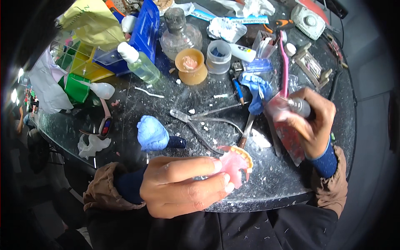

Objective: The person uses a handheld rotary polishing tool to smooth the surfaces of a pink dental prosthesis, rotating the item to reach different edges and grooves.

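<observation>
My left hand [183, 185] grips a pink denture base [231, 166] with a curved row of cream teeth, low in the middle. My right hand [312, 121] is closed on a grey rotary handpiece [299, 106] with a metal end, its front blurred, above a pink-smeared metal piece [287, 146]. Steel pliers [181, 116] and a knife with a wooden handle [246, 135] lie between my hands. A blue moulded cast [152, 133] sits to the left; another blue moulded piece [254, 89] and a pink toothbrush-like stick [284, 58] lie behind my right hand.
Along the back stand a spray bottle [141, 66], a glass burner [179, 37], a yellow bowl [191, 75], a translucent cup [218, 62], blue trays [141, 25] and a white device [308, 23]. Crumpled paper [50, 83] lies left. Another person's hand [21, 112] shows at far left.
</observation>
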A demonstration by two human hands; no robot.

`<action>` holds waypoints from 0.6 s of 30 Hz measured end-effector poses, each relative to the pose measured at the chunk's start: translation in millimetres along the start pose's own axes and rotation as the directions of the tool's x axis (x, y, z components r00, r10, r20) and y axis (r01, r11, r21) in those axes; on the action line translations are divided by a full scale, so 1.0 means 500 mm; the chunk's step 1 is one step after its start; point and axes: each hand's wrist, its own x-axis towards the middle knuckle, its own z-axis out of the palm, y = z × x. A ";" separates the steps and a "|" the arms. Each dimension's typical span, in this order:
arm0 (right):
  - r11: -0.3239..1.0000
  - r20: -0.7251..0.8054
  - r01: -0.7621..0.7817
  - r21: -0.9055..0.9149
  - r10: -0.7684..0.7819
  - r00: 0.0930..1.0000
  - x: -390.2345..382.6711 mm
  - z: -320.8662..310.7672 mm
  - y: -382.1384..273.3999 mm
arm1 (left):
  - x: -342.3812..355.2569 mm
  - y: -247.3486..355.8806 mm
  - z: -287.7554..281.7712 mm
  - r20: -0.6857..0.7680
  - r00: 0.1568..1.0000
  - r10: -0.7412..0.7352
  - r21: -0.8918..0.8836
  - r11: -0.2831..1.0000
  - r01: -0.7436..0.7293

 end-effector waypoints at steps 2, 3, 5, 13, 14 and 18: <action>0.948 0.117 -0.188 0.256 0.163 0.980 -0.007 -0.017 -0.026 | 0.004 -0.004 0.011 -0.054 0.999 -0.009 -0.029 1.000 0.008; 0.864 0.191 -0.300 0.403 0.242 0.951 -0.015 -0.023 -0.037 | 0.006 0.008 0.014 -0.087 0.994 -0.070 -0.045 0.997 0.066; 0.730 0.507 -0.495 0.472 0.234 0.829 0.002 -0.041 -0.059 | 0.003 0.010 0.025 -0.097 0.994 -0.047 0.011 0.999 0.049; 0.514 0.776 -0.689 0.510 0.070 0.627 -0.016 -0.044 -0.062 | 0.000 0.026 0.017 0.046 0.996 -0.076 -0.244 0.966 0.085; 0.512 0.769 -0.678 0.527 0.052 0.637 -0.017 -0.044 -0.061 | -0.004 0.021 0.011 0.093 0.996 -0.006 -0.270 0.962 0.031; 0.378 0.789 -0.795 0.475 0.218 0.575 -0.010 -0.052 -0.089 | -0.017 0.012 0.025 -0.016 0.990 -0.143 -0.297 0.946 0.132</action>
